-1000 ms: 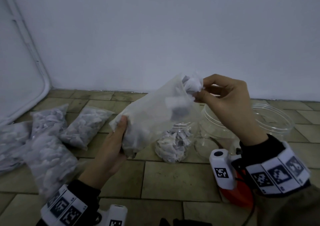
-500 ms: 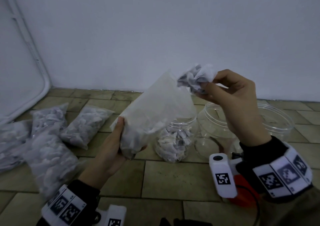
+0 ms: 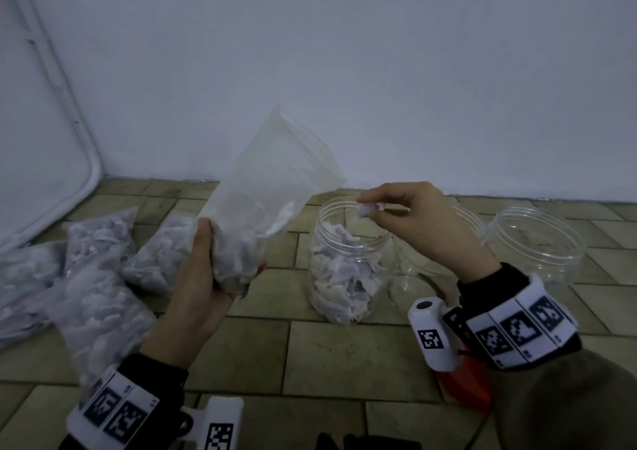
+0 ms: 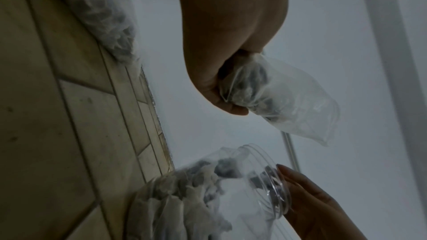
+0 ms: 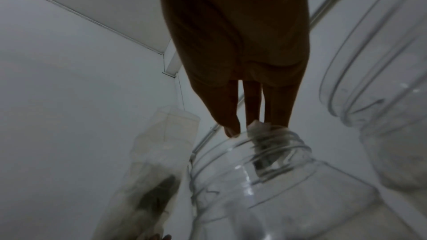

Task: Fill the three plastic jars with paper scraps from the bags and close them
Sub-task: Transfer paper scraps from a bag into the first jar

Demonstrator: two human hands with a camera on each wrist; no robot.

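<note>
My left hand point(image 3: 203, 277) grips the bottom of an open clear bag point(image 3: 265, 204), held upright with scraps left in its lower part; the left wrist view shows the bag point(image 4: 284, 101) bunched in my left hand point(image 4: 226, 79). My right hand point(image 3: 406, 211) pinches a few paper scraps point(image 3: 366, 210) just over the mouth of a clear jar point(image 3: 348, 270), which is about half full of scraps. In the right wrist view my fingertips point(image 5: 231, 129) hover at that jar's rim point(image 5: 277, 145). Two more open jars stand to the right: one point(image 3: 410, 277) mostly behind my right hand, one point(image 3: 537, 242) empty.
Several sealed bags of scraps point(image 3: 100, 298) lie on the tiled floor point(image 3: 344, 353) at the left. A white wall point(image 3: 379, 70) runs close behind the jars. An orange object point(image 3: 465, 387) lies on the floor under my right wrist.
My right hand pulled a clump of scraps out of the bag, then dropped down to the jar's mouth; most of the clump has left it. The bag now stands more upright.
</note>
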